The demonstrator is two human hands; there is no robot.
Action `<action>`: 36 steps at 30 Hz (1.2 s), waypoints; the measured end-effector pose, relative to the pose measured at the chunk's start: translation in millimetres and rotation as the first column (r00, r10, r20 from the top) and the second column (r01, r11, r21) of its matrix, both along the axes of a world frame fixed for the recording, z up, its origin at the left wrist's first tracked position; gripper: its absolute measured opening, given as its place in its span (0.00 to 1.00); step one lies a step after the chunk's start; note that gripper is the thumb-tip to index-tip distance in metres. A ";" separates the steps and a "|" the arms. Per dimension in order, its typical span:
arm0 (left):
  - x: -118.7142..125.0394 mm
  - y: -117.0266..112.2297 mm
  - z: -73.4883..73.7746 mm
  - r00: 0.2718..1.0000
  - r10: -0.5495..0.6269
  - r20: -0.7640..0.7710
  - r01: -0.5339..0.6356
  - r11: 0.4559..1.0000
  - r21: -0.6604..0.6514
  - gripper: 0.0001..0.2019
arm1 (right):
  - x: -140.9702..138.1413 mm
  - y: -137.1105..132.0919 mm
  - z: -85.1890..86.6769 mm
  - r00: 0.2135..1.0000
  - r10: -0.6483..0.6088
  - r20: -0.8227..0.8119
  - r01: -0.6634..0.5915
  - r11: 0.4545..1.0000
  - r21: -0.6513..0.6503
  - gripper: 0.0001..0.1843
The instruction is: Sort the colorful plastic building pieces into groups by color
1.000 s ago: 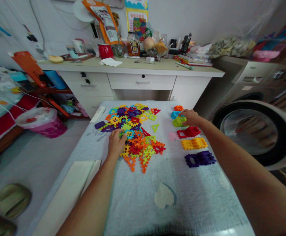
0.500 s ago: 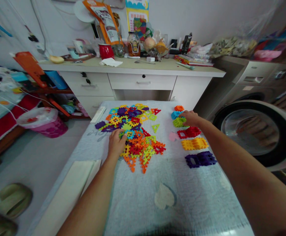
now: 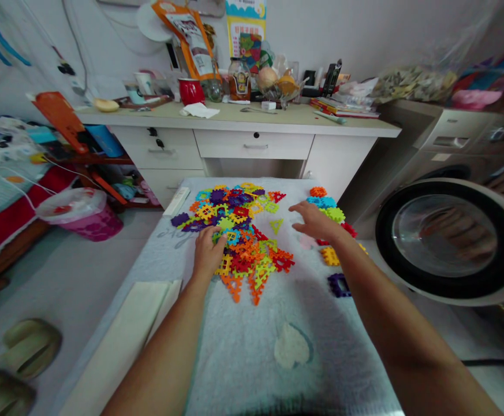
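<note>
A mixed pile of colourful plastic interlocking pieces (image 3: 238, 231) lies on a pale blue towel-covered table (image 3: 252, 341). My left hand (image 3: 207, 254) rests on the pile's left edge, fingers curled onto pieces there. My right hand (image 3: 316, 221) hovers open, fingers spread, between the pile and a column of sorted stacks. Those stacks run orange (image 3: 318, 191), blue (image 3: 321, 201), green (image 3: 335, 214), red (image 3: 349, 229), yellow (image 3: 329, 256) and purple (image 3: 339, 285); my right forearm covers part of the nearer ones. A lone green triangle (image 3: 276, 225) lies left of my right hand.
A cluttered desk with drawers (image 3: 252, 144) stands beyond the table. An open washing-machine door (image 3: 451, 240) is close on the right. A pink bin (image 3: 82, 214) and slippers (image 3: 29, 346) are on the floor to the left. A folded cream cloth (image 3: 122, 341) overhangs the table's left edge.
My right hand left the green stack and moved left toward the pile, fingers now spread. My left hand stayed on the pile. The camera shifted slightly.
</note>
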State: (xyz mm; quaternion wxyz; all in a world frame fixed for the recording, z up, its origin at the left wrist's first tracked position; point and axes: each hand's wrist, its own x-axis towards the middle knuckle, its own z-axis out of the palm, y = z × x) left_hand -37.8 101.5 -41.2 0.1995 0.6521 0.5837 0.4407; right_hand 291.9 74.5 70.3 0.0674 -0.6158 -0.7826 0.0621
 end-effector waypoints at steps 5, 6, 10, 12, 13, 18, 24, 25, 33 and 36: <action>-0.2 -0.2 -1.2 0.998 -0.001 0.056 0.000 1.000 0.017 0.13 | -65.7 -17.6 -36.4 0.975 0.080 -0.208 -0.088 0.996 -0.027 0.25; 0.0 -0.3 -1.3 0.998 0.001 0.065 -0.002 1.000 0.021 0.13 | -73.6 -19.1 -43.0 0.970 0.073 -0.232 -0.080 0.997 -0.023 0.25; 0.6 -1.2 -0.8 0.997 -0.008 0.073 0.006 1.000 0.029 0.13 | -87.5 -19.1 -59.4 0.962 -0.007 -0.273 0.011 1.000 0.013 0.20; 0.7 -1.5 -0.9 0.998 -0.022 0.065 0.020 0.999 0.034 0.13 | -87.6 -18.1 -63.8 0.956 -0.088 -0.281 0.099 0.995 0.026 0.18; 0.7 -1.5 -1.1 0.998 -0.026 0.059 0.024 0.999 0.035 0.12 | -86.7 -18.0 -65.9 0.950 -0.131 -0.284 0.146 0.989 0.033 0.18; 1.3 -0.8 -2.9 0.999 -0.036 0.016 0.035 0.999 0.019 0.13 | -80.6 -23.3 -74.9 0.927 -0.211 -0.311 0.285 0.934 0.215 0.20; 1.2 1.9 -4.3 1.000 -0.025 0.000 0.025 0.999 0.022 0.12 | -90.9 -34.4 -70.9 0.918 0.219 -0.332 -0.165 0.969 0.183 0.28; 0.5 2.5 -4.5 1.000 -0.026 0.009 0.026 0.999 0.021 0.12 | -94.7 -35.6 -70.0 0.911 0.260 -0.321 -0.218 0.962 0.162 0.32; -1.3 4.9 -3.5 0.988 -0.017 0.153 0.022 0.999 -0.035 0.12 | -107.0 -32.9 -67.7 0.964 0.150 -0.221 -0.127 0.985 0.112 0.19; 1.9 3.1 0.3 0.973 -0.014 0.230 0.027 0.998 -0.052 0.13 | -104.5 -31.6 -68.5 0.978 0.049 -0.201 -0.027 0.993 0.111 0.18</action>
